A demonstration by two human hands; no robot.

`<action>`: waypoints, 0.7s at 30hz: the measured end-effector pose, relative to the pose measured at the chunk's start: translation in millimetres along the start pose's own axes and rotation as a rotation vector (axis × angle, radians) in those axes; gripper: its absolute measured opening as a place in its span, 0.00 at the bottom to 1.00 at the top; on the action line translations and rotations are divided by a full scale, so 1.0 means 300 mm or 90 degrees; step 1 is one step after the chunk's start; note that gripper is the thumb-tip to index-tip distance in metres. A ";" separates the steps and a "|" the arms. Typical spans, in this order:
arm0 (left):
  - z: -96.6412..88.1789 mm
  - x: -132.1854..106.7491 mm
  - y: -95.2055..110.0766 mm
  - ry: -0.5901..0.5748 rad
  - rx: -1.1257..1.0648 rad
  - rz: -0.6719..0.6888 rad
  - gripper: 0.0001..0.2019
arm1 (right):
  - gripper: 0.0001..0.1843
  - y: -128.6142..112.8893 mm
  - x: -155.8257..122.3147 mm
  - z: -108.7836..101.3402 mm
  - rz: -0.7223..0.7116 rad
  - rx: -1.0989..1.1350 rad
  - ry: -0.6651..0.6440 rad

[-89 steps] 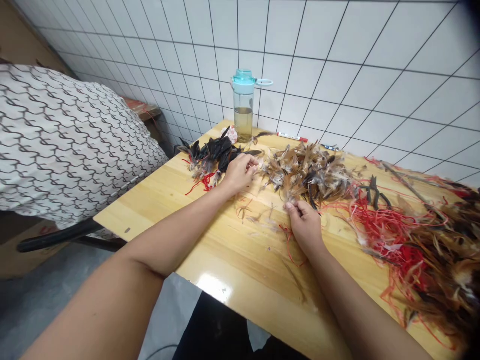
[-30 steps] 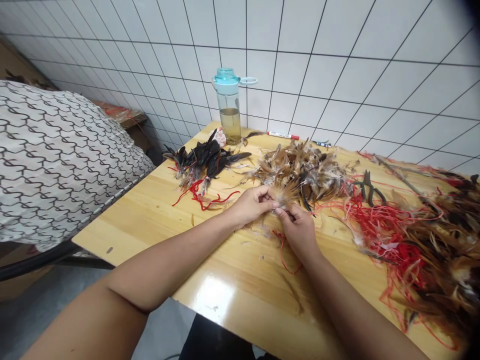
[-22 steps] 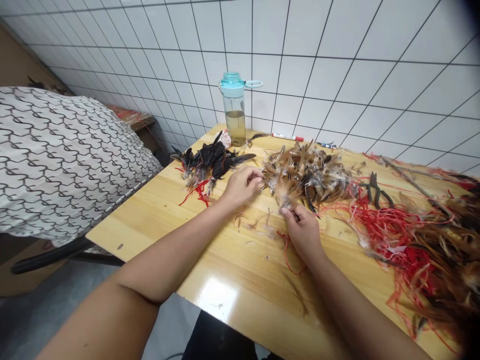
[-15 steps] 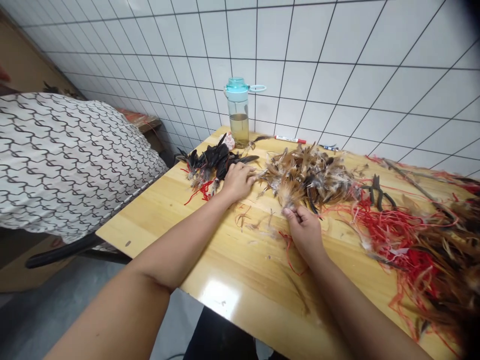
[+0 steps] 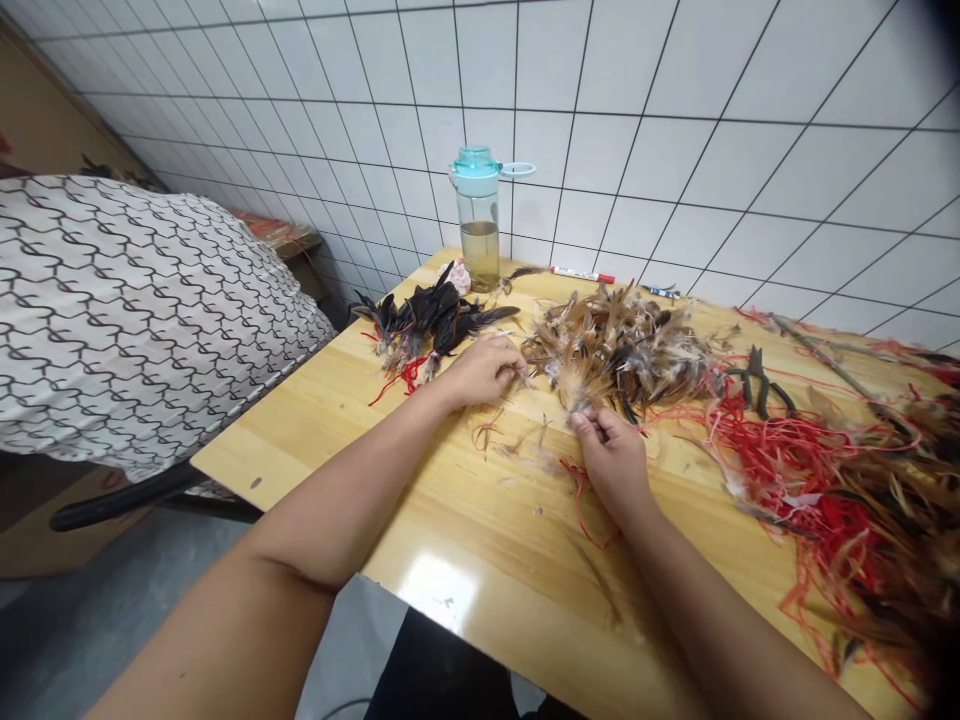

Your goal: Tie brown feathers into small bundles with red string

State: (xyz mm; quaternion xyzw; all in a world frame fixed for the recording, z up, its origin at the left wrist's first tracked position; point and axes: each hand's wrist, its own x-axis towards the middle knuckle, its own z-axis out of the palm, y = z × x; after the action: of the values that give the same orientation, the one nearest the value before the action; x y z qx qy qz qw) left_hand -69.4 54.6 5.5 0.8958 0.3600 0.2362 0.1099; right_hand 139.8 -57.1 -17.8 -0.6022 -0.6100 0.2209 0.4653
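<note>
My right hand point(image 5: 615, 452) pinches the base of a small bunch of light brown feathers point(image 5: 583, 382), whose tips fan out away from me. To its left, my left hand point(image 5: 489, 370) is low over the table with its fingers curled together. Something thin and pale may be at its fingertips, but I cannot make it out. A pile of brown and grey feathers point(image 5: 637, 340) lies just beyond both hands. Behind the left hand rest bundles of black feathers point(image 5: 427, 315), with red string point(image 5: 411, 374) at their ends.
A water bottle point(image 5: 478, 225) with a blue lid stands by the tiled wall. A red-capped marker point(image 5: 583, 274) lies near it. Pliers point(image 5: 757, 382), tangled red string point(image 5: 787, 450) and long brown feathers point(image 5: 900, 500) cover the right side. Loose fluff lies on the wooden table point(image 5: 480, 520).
My left hand has come off the black feathers and moved slightly right and nearer, its fingers now curled. My right hand keeps hold of the brown feather bunch in about the same place.
</note>
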 end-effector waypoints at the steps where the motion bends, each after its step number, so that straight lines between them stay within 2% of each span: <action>1: -0.004 -0.001 0.004 0.011 0.015 -0.006 0.13 | 0.15 0.000 0.000 0.000 -0.001 -0.001 -0.001; 5: -0.036 -0.008 0.024 0.053 0.041 0.000 0.19 | 0.15 -0.004 0.000 -0.002 -0.005 -0.007 0.001; 8: -0.065 -0.015 0.042 -0.014 0.003 0.057 0.17 | 0.15 -0.008 0.000 -0.003 -0.001 0.000 0.003; 10: -0.074 -0.018 0.051 -0.067 -0.021 0.064 0.13 | 0.15 -0.009 -0.001 -0.003 0.004 0.003 0.002; 15: -0.051 -0.020 0.054 -0.108 0.012 0.024 0.10 | 0.15 -0.010 -0.003 -0.005 0.017 0.000 -0.005; 21: -0.016 -0.015 0.057 -0.104 0.058 0.012 0.05 | 0.14 -0.012 -0.002 -0.005 0.015 -0.005 -0.008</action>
State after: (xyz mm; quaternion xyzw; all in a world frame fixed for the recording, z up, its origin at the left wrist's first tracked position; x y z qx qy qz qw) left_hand -64.3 39.3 14.4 0.9195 0.3520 0.1468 0.0957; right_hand 138.9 -58.8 -14.2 -0.6099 -0.6065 0.2276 0.4565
